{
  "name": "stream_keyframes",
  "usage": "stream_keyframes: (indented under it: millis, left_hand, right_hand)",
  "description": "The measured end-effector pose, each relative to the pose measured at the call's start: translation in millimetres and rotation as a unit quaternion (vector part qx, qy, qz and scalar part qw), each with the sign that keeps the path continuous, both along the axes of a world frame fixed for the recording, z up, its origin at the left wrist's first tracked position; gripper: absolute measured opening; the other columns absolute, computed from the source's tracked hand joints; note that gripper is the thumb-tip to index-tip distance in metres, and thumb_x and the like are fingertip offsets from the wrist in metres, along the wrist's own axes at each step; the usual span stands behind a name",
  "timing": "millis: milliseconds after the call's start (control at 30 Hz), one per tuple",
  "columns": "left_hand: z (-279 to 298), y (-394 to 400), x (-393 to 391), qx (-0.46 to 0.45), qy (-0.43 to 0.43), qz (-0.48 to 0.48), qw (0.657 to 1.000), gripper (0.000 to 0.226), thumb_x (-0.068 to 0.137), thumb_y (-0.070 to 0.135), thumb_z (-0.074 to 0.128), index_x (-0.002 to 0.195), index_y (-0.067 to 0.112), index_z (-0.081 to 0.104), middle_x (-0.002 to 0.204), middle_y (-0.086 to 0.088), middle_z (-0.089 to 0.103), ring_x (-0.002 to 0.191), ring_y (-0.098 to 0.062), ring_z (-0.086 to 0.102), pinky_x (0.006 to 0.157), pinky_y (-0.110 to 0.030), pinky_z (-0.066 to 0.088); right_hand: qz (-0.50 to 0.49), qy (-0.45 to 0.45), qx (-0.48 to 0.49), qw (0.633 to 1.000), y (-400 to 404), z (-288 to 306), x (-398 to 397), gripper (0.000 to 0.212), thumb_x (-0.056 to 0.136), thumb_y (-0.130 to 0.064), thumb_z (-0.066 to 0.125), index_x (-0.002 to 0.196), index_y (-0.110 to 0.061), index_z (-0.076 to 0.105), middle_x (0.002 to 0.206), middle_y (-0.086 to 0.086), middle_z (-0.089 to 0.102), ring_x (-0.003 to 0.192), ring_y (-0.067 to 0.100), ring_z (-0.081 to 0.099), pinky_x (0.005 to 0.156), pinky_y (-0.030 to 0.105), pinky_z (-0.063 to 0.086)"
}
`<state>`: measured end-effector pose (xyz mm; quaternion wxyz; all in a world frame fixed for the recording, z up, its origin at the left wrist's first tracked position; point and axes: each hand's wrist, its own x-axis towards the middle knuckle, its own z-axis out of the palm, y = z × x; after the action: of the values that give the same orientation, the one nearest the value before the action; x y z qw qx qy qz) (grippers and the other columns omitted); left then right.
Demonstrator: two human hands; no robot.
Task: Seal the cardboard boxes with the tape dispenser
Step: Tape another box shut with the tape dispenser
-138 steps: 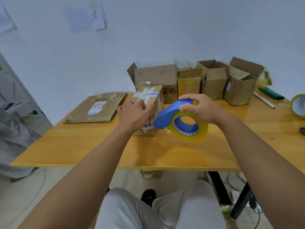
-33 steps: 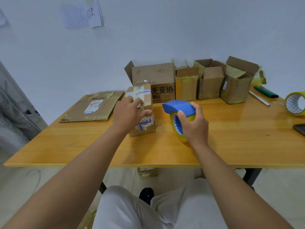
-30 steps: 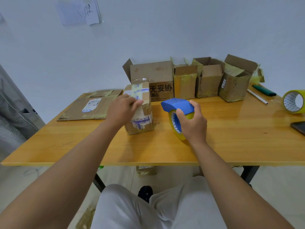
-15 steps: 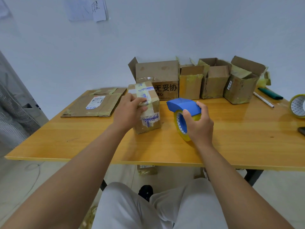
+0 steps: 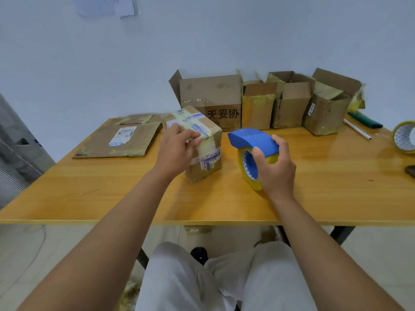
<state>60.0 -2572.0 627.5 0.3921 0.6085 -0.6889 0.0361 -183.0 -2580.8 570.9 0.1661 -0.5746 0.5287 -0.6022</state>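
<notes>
A small taped cardboard box (image 5: 202, 135) stands on the wooden table (image 5: 325, 194) in front of me. My left hand (image 5: 177, 151) lies against its near left side, thumb and fingers pinching the tape at its top edge. To its right stands the blue tape dispenser (image 5: 251, 140) with a yellow tape roll, upright on the table. My right hand (image 5: 276, 169) grips it from the right, fingers curled over the blue cover and thumb on the roll's face.
Several open cardboard boxes (image 5: 213, 99) line the wall at the back. Flattened cardboard (image 5: 119, 140) lies at the back left. A second tape roll (image 5: 404, 140), a white pen (image 5: 357, 132), a green object (image 5: 365, 120) and a dark phone edge (image 5: 411, 170) sit at the right.
Since 4.6 s ago the dispenser came down from the air onto the table. Over the last second both hands stay put; my left fingers have shifted on the small box's top edge.
</notes>
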Motion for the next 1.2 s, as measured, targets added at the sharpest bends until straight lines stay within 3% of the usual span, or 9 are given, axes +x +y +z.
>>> stream_keyframes:
  millis: [133, 333, 533, 633, 767, 900, 1033, 1133, 1200]
  left_hand:
    - [-8, 2, 13, 0.034, 0.031, -0.062, 0.997, 0.033, 0.098, 0.023, 0.061, 0.130, 0.022, 0.062, 0.115, 0.010, 0.043, 0.108, -0.012, 0.047, 0.088, -0.028, 0.046]
    - [-9, 5, 14, 0.018, -0.020, -0.030, 0.999, 0.040, 0.096, 0.030, 0.061, 0.135, 0.025, 0.058, 0.114, 0.012, 0.042, 0.101, -0.008, 0.047, 0.075, -0.028, 0.047]
    - [-12, 8, 10, -0.027, 0.007, -0.034, 0.999, 0.025, 0.093, 0.023, 0.063, 0.117, 0.019, 0.056, 0.120, 0.004, 0.052, 0.100, -0.006, 0.045, 0.078, -0.028, 0.045]
    - [-16, 13, 13, -0.030, 0.025, -0.061, 0.997, 0.025, 0.096, 0.016, 0.058, 0.121, 0.015, 0.058, 0.129, 0.001, 0.052, 0.111, -0.011, 0.048, 0.086, -0.030, 0.046]
    - [-14, 16, 15, -0.025, 0.017, -0.078, 0.996, 0.027, 0.097, 0.012, 0.056, 0.123, 0.015, 0.061, 0.128, 0.001, 0.055, 0.111, -0.011, 0.049, 0.083, -0.030, 0.047]
    - [-6, 14, 27, 0.020, 0.036, -0.102, 0.994, 0.032, 0.098, 0.016, 0.057, 0.129, 0.021, 0.062, 0.132, 0.005, 0.058, 0.119, -0.005, 0.046, 0.086, -0.010, 0.037]
    - [4, 12, 41, 0.090, 0.035, -0.133, 0.986, 0.035, 0.099, 0.020, 0.059, 0.134, 0.024, 0.060, 0.136, 0.010, 0.055, 0.131, -0.012, 0.045, 0.101, -0.032, 0.043]
    - [8, 11, 54, 0.121, 0.031, -0.159, 0.979, 0.038, 0.099, 0.019, 0.059, 0.135, 0.032, 0.059, 0.138, 0.015, 0.050, 0.130, 0.003, 0.035, 0.102, -0.022, 0.032]
    - [7, 11, 55, 0.089, 0.024, -0.151, 0.984, 0.037, 0.097, 0.015, 0.060, 0.131, 0.029, 0.062, 0.133, 0.013, 0.056, 0.120, 0.006, 0.040, 0.096, -0.020, 0.038]
  right_hand:
    - [-0.006, -0.003, 0.006, 1.000, 2, 1, 2, 0.066, 0.079, -0.065, 0.052, 0.134, -0.030, 0.048, 0.094, -0.023, 0.053, 0.080, 0.004, 0.057, 0.059, 0.016, 0.040]
    - [-0.019, -0.019, 0.044, 0.999, 2, 5, 9, 0.057, 0.082, -0.058, 0.060, 0.131, -0.035, 0.045, 0.091, -0.026, 0.050, 0.079, -0.009, 0.056, 0.051, 0.010, 0.037]
    - [-0.032, -0.038, 0.078, 0.996, 2, 9, 25, 0.059, 0.086, -0.053, 0.068, 0.133, -0.029, 0.040, 0.092, -0.019, 0.051, 0.085, 0.013, 0.058, 0.060, 0.027, 0.044]
    - [-0.049, 0.003, 0.048, 0.998, 10, 7, 34, 0.060, 0.089, -0.052, 0.066, 0.135, -0.025, 0.039, 0.098, -0.005, 0.056, 0.086, 0.021, 0.060, 0.064, 0.036, 0.050]
    - [-0.054, 0.028, 0.037, 0.997, 8, 8, 28, 0.057, 0.092, -0.049, 0.062, 0.137, -0.022, 0.041, 0.099, -0.002, 0.054, 0.085, 0.022, 0.055, 0.065, 0.033, 0.041]
    - [-0.046, 0.036, 0.049, 0.997, 3, 12, 25, 0.057, 0.092, -0.050, 0.062, 0.136, -0.021, 0.042, 0.096, -0.001, 0.053, 0.083, 0.022, 0.053, 0.064, 0.032, 0.039]
    - [-0.051, 0.044, 0.055, 0.996, 3, 11, 24, 0.057, 0.092, -0.051, 0.061, 0.137, -0.020, 0.042, 0.094, 0.000, 0.054, 0.082, 0.022, 0.054, 0.062, 0.032, 0.040]
    - [-0.049, 0.045, 0.050, 0.996, 4, 11, 24, 0.057, 0.092, -0.050, 0.062, 0.137, -0.020, 0.042, 0.093, 0.000, 0.054, 0.080, 0.022, 0.054, 0.056, 0.031, 0.039]
    - [-0.050, 0.045, 0.049, 0.997, 4, 10, 23, 0.057, 0.092, -0.049, 0.062, 0.136, -0.020, 0.042, 0.093, 0.000, 0.054, 0.080, 0.021, 0.054, 0.055, 0.030, 0.038]
